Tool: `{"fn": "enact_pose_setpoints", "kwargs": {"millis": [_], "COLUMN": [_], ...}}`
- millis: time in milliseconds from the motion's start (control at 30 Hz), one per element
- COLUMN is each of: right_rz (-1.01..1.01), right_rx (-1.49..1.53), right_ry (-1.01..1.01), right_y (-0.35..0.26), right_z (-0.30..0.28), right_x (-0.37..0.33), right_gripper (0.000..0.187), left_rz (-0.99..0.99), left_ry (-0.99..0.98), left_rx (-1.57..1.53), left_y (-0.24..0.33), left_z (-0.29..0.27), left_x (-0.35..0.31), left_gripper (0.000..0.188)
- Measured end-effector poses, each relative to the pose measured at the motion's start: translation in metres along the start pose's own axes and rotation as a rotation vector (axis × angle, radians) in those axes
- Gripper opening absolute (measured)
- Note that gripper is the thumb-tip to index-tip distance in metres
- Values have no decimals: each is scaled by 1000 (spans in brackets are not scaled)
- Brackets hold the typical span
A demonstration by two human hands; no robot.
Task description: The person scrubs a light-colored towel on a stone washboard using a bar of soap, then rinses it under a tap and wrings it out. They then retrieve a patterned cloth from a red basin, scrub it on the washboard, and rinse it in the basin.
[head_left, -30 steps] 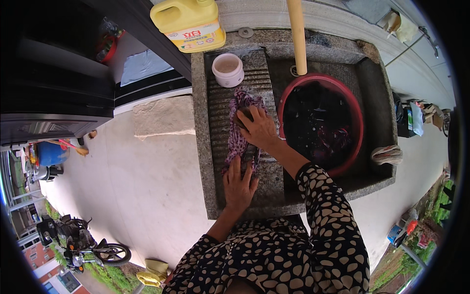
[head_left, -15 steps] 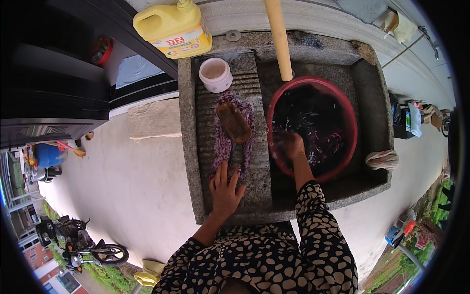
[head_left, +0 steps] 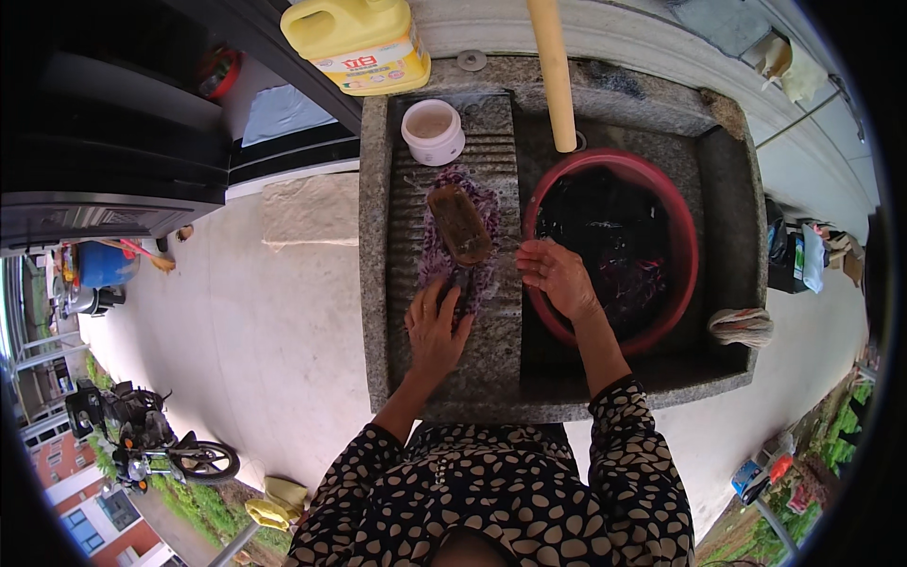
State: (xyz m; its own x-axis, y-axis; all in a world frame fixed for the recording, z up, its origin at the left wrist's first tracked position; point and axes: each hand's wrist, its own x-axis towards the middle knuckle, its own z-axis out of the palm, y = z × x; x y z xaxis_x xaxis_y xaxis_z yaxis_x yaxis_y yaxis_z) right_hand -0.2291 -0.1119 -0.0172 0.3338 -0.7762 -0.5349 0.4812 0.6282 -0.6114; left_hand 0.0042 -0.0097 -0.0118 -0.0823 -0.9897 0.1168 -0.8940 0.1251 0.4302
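Note:
My left hand [head_left: 435,331] lies with fingers spread on the lower end of a wet purple patterned cloth [head_left: 436,255], which is stretched over the ribbed washboard part of a stone sink. On the cloth rests a brown scrub brush [head_left: 459,225], just beyond my fingertips. My right hand [head_left: 559,277] is above the left rim of a red basin [head_left: 688,222], fingers loosely bent and pointing left. Nothing shows in it; thin water streaks are by its fingertips. Dark water and dark cloth [head_left: 605,213] with pinkish-purple patches fill the basin.
A white tub [head_left: 433,132] stands at the washboard's far end, near a yellow detergent jug [head_left: 364,47]. A pale yellow pole or pipe [head_left: 553,76] reaches down to the sink behind the basin. A bundled rag [head_left: 741,327] hangs on the sink's right edge [head_left: 753,208].
My right hand has come up out of the basin's water and moved left to the rim. My left hand stays on the cloth. The whole view has shifted slightly.

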Motion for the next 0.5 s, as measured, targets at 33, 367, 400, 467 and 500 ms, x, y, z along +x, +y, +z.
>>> {"fn": "enact_pose_setpoints", "kwargs": {"millis": [33, 367, 400, 467, 500], "right_rz": [-1, -2, 52, -170, -502], "right_rx": [-29, 47, -62, -501, -1002], "right_ry": [207, 114, -27, -89, 70], "right_y": [10, 20, 8, 20, 19], "right_z": [-25, 6, 38, 55, 72], "right_x": [5, -17, -26, -10, -1], "right_gripper": [41, 35, 37, 35, 35], "left_rz": [-19, 3, 26, 85, 92], "left_ry": [14, 8, 15, 29, 17], "left_rx": [-27, -17, -26, -39, -21], "left_y": [0, -24, -23, -18, -16], "left_z": [-4, -18, -15, -12, -10], "left_x": [-5, -18, -17, -10, -12], "left_gripper": [51, 34, 32, 28, 28]}}
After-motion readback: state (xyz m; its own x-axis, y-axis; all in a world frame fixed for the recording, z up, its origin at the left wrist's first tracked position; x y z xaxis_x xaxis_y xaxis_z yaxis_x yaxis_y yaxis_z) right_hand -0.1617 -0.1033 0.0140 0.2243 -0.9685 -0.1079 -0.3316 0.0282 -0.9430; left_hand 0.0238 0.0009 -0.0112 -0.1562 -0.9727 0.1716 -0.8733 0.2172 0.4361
